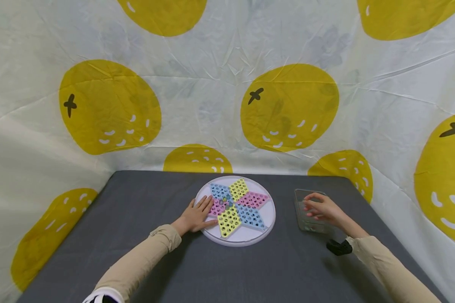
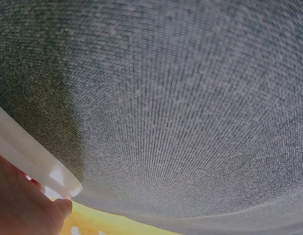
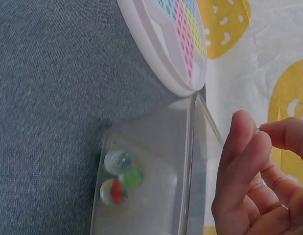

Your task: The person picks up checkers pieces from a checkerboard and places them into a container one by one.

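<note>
A round white Chinese checkers board (image 1: 246,238) with a star of yellow, pink and blue triangles lies on the dark cloth. My left hand (image 1: 198,215) rests on its left rim with fingers spread. In the left wrist view part of that hand (image 2: 29,205) shows against the white rim (image 2: 48,174). My right hand (image 1: 322,209) is above a clear plastic box (image 1: 301,221). In the right wrist view its fingertips come together with a tiny pale glint between; I cannot tell whether they hold something. Glass marbles (image 3: 118,161) lie in the box.
Several glass marbles (image 1: 227,203) sit near the middle of the board's star. A black object (image 1: 339,247) shows at the right wrist. Behind the dark table (image 1: 265,273) hangs a white curtain (image 1: 197,105) with yellow fruit prints; it also runs along both sides.
</note>
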The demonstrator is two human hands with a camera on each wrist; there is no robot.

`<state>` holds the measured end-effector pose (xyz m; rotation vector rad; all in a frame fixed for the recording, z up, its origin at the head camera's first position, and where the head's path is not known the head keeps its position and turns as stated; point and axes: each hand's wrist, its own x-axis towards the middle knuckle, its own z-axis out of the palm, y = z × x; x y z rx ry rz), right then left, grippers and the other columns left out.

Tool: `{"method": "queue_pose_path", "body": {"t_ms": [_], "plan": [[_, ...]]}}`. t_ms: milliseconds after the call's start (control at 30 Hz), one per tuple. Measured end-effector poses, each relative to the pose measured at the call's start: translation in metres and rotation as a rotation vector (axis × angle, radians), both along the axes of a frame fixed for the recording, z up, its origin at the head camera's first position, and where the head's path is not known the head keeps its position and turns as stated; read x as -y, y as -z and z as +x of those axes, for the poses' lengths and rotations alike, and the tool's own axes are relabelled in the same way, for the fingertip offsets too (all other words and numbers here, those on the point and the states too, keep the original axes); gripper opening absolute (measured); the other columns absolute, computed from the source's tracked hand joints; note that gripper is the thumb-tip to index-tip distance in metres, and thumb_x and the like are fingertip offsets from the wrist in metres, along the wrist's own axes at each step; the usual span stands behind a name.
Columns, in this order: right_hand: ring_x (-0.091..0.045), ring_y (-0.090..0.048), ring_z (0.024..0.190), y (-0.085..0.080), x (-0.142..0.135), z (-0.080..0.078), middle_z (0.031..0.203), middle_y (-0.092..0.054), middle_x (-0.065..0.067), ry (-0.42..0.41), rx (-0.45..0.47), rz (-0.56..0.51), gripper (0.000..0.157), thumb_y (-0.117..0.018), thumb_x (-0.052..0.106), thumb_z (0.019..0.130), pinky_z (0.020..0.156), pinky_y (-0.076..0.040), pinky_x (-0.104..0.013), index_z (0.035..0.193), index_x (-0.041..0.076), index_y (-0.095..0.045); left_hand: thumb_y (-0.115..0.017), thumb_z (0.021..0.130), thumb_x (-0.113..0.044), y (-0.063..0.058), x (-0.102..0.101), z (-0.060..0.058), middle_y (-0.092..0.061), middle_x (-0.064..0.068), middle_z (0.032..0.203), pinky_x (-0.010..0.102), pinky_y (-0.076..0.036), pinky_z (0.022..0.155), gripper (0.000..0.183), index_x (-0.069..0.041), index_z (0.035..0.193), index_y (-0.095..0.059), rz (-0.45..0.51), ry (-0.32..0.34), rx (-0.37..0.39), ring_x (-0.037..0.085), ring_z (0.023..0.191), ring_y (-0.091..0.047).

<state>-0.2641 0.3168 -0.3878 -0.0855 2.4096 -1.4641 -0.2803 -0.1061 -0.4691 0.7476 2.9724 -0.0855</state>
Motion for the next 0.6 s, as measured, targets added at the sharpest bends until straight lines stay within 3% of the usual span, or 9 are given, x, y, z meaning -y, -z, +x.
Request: {"method": "queue_pose_path", "body": {"t_ms": [367,467,500,600], "plan": [[-0.011,-0.065,0.068,0.0,-0.017,0.005,0.086,-0.064,-0.001,0.023,-0.008,0.02,0.045,-0.048,0.029,0.092,0.056,-0.05,-0.024,0.12,-0.005,-0.038,-0.028,0.086,-0.064,0.007,0.002,-0.004,-0.007,0.003,0.152,0.05,-0.013,0.109,0.08,-0.012,0.145,-0.011,-0.019,0.012,-0.002,0.022,0.14,-0.009],[-0.01,-0.065,0.068,0.0,-0.022,0.005,0.084,-0.065,0.001,0.035,-0.011,0.028,0.044,-0.048,0.029,0.092,0.057,-0.05,-0.025,0.12,-0.005,-0.039,-0.026,0.085,-0.066,0.008,0.003,-0.003,-0.008,0.003,0.152,0.051,-0.012,0.109,0.081,-0.012,0.145,-0.012,0.027,0.02,-0.011,0.022,0.14,-0.009],[-0.009,-0.064,0.067,0.0,-0.024,0.005,0.083,-0.065,0.002,0.04,-0.01,0.028,0.044,-0.047,0.029,0.092,0.057,-0.05,-0.025,0.12,-0.004,-0.039,-0.02,0.084,-0.069,0.016,0.005,-0.007,-0.003,0.002,0.152,0.051,-0.007,0.11,0.083,-0.014,0.145,-0.007,0.056,0.038,-0.034,0.021,0.14,-0.005],[-0.007,-0.064,0.066,0.0,-0.029,0.004,0.082,-0.065,0.005,0.047,-0.006,0.022,0.044,-0.047,0.03,0.092,0.057,-0.051,-0.025,0.119,-0.003,-0.039,-0.022,0.085,-0.068,0.012,0.004,-0.004,-0.004,0.001,0.152,0.05,-0.007,0.11,0.082,-0.014,0.145,-0.009,0.072,0.031,-0.025,0.021,0.14,-0.005]]}}
